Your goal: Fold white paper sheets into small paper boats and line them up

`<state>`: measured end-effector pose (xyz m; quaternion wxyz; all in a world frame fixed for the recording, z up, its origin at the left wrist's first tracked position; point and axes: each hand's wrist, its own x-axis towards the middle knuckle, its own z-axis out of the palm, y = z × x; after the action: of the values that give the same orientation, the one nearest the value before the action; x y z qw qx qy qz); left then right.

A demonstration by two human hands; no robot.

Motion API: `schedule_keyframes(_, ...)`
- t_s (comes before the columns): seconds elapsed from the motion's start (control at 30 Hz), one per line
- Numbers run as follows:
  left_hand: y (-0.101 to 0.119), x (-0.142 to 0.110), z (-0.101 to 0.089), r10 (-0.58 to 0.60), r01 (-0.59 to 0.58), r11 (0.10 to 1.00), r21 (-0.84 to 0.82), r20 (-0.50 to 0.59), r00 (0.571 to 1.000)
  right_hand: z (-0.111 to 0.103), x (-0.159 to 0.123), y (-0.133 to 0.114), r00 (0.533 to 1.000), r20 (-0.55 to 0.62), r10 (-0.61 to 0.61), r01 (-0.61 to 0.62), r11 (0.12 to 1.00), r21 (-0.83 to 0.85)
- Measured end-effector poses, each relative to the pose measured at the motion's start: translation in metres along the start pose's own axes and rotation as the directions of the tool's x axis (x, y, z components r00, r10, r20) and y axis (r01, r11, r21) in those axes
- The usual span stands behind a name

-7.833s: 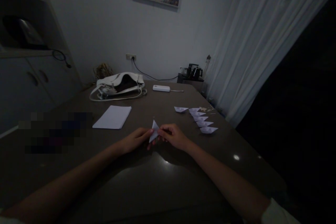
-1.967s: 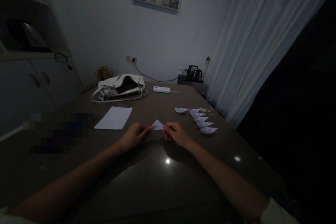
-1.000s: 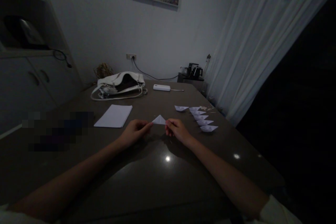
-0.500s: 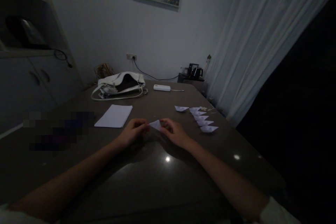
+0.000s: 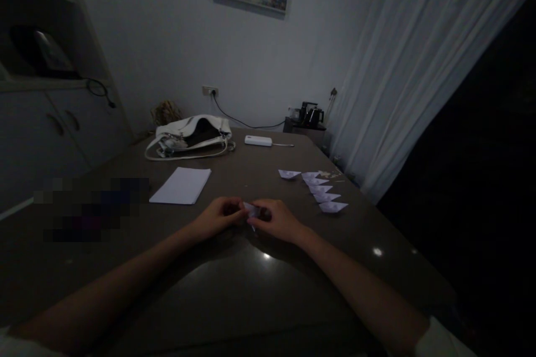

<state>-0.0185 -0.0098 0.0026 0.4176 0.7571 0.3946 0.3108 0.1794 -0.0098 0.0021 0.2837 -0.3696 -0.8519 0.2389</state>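
Between my two hands is a small folded piece of white paper [image 5: 252, 210], held just above the table and partly hidden by fingers. My left hand [image 5: 221, 214] pinches its left side with thumb and fingertips. From the right, my right hand [image 5: 277, 218] grips it, with the thumb at the front and fingers behind. To the right, several folded paper boats [image 5: 333, 207] stand in a slanting row, and one more paper boat [image 5: 288, 174] sits a little left of the row's far end. A stack of white paper [image 5: 181, 186] lies beyond my left hand.
A white handbag [image 5: 190, 136] lies at the far left of the brown table [image 5: 234, 295]. Near the far edge is a white power bank [image 5: 258, 140] with a short cable. Small scraps [image 5: 329, 174] lie beside the boats. A black kettle [image 5: 314, 116] stands on a stand behind.
Both hands have come closer together and slightly nearer to me. The folded paper has turned from a flat triangle shape and is now more covered by my fingers.
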Motion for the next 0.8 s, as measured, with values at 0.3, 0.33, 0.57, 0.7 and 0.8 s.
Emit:
schedule_keyframes(0.3,-0.0032,-0.0006,-0.0002,0.075,-0.075,0.997,0.012,-0.048,0.996,0.0047,-0.0011,0.0024,0.998,-0.049,0.04,-0.027,0.968,0.25)
schedule_keyframes(0.33,-0.0027,-0.0008,-0.0003,0.071,-0.071,0.997,-0.004,-0.033,0.997,0.0049,-0.0012,0.0026,0.999,-0.039,0.037,-0.026,0.964,0.265)
schedule_keyframes(0.57,-0.0063,-0.001,0.001,0.081,-0.079,0.994,-0.072,0.017,0.997,0.0052,-0.0016,0.0015,0.999,-0.021,0.045,-0.038,0.966,0.257)
schedule_keyframes(0.7,-0.0098,-0.0004,0.0028,0.086,-0.083,0.992,-0.093,0.026,0.996,0.006,-0.0023,0.0014,0.999,0.001,0.04,-0.039,0.958,0.283)
schedule_keyframes(0.8,-0.0095,-0.0002,0.0034,0.096,-0.095,0.993,-0.063,0.012,0.995,0.006,-0.0021,0.0021,1.0,0.0,0.024,-0.023,0.959,0.283)
